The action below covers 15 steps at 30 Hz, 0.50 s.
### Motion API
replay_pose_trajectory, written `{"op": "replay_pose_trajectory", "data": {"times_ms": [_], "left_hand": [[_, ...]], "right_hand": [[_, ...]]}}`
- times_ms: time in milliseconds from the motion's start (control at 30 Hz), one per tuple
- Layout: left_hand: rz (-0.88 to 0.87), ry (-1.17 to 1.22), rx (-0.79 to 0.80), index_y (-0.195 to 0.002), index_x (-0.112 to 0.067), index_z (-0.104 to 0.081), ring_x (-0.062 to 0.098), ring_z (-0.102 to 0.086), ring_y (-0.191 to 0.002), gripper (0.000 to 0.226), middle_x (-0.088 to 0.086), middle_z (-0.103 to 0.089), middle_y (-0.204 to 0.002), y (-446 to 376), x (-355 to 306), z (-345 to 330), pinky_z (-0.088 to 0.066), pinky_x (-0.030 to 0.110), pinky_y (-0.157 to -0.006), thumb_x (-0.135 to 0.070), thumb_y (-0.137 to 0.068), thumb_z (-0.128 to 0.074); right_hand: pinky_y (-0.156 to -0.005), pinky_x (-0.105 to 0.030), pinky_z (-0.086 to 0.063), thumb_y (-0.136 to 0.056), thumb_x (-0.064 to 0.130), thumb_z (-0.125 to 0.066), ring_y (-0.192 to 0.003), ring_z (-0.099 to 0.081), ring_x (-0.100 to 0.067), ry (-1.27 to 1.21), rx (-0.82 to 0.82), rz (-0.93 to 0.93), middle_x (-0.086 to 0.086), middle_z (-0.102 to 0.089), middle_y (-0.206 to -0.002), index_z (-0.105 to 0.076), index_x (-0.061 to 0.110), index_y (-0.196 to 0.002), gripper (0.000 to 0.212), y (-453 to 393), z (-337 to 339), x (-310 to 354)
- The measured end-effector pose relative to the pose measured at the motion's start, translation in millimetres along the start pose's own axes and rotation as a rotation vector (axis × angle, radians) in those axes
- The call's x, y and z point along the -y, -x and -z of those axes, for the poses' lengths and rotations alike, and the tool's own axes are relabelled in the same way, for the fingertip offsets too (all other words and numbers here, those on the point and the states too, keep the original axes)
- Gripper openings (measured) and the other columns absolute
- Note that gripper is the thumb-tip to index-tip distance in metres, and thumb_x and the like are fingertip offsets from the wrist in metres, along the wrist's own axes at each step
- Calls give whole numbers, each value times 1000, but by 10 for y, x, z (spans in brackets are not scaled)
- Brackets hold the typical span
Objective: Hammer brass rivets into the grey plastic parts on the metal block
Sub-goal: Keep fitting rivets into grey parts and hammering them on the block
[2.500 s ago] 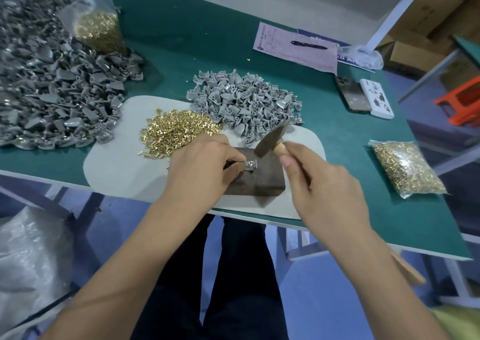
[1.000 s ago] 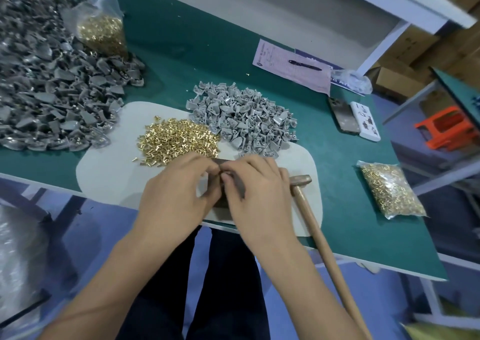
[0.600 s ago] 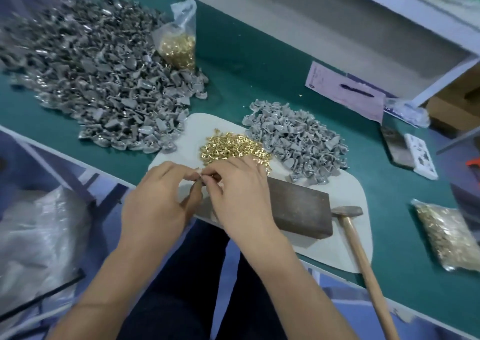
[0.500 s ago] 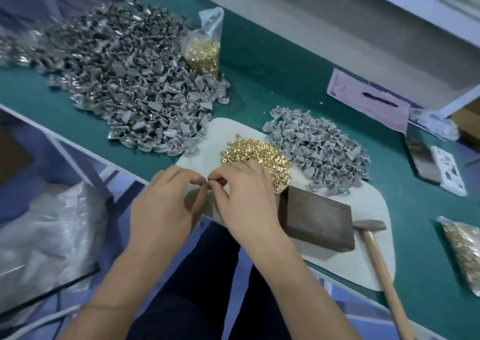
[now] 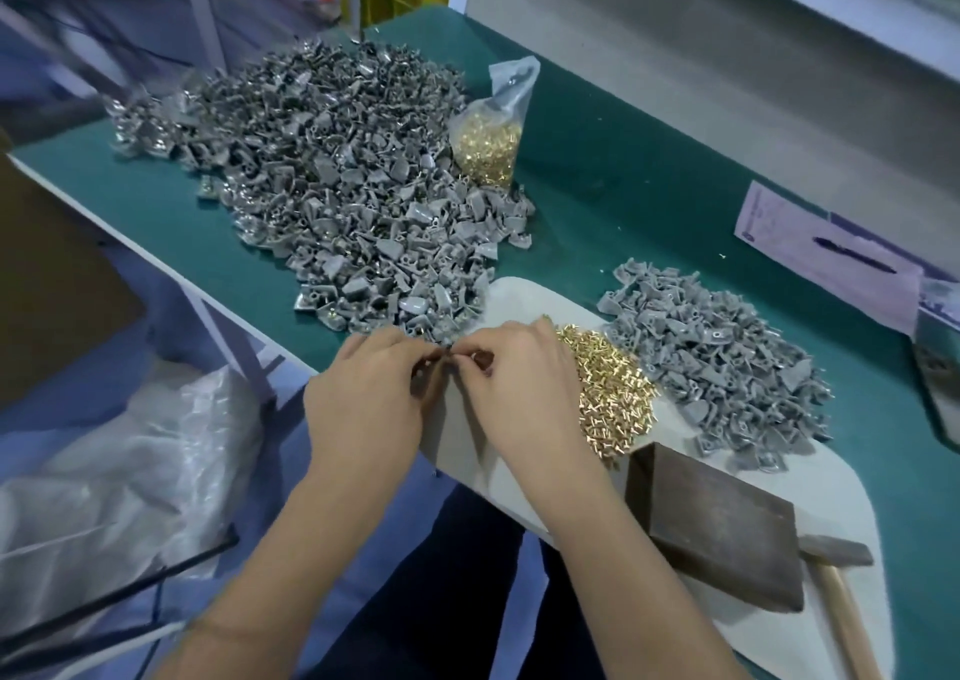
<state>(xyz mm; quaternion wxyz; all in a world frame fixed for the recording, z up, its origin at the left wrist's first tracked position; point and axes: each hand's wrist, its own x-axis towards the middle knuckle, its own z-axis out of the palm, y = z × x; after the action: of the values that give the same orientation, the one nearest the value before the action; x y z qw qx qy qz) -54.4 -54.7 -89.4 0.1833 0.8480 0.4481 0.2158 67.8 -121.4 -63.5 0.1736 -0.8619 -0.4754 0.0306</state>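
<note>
A single head-worn wide-angle camera looks forward and steeply down, close over both hands, across the green table [image 5: 613,170] toward its far-left corner.

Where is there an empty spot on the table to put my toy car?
Bare green table lies behind the smaller grey pile, between the rivet bag and the paper. The white mat is crowded by hands, loose rivets, metal block.

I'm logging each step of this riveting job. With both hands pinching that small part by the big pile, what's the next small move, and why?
Probably let the part go onto the big grey pile. Both the left hand and right hand pinch it at the pile's near edge, away from the bare metal block, and the hammer lies set down.
</note>
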Motion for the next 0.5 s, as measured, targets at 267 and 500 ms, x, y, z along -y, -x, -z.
{"op": "replay_pose_trajectory", "data": {"times_ms": [267,500], "left_hand": [[78,-93,-16,-100,-40,-71,20,-59,-96,14,-9,-67,-94,-435,-2,-63,-31,29,-58,-39,-94,-59],[10,150,25,-109,-40,-63,6,-60,-92,20,-20,-65,-99,-272,-11,48,-48,30,-70,-33,-90,-65]], "right_hand": [[-70,-33,-34,-97,33,-66,-106,-42,-19,-54,-12,-55,10,-70,-105,-77,38,-105,15,-413,-155,98],[-88,-32,-43,-97,32,-65,-111,-55,-18,-321,-85,-105,21,-73,-104,-78,36,-99,14,-365,20,-232]]}}
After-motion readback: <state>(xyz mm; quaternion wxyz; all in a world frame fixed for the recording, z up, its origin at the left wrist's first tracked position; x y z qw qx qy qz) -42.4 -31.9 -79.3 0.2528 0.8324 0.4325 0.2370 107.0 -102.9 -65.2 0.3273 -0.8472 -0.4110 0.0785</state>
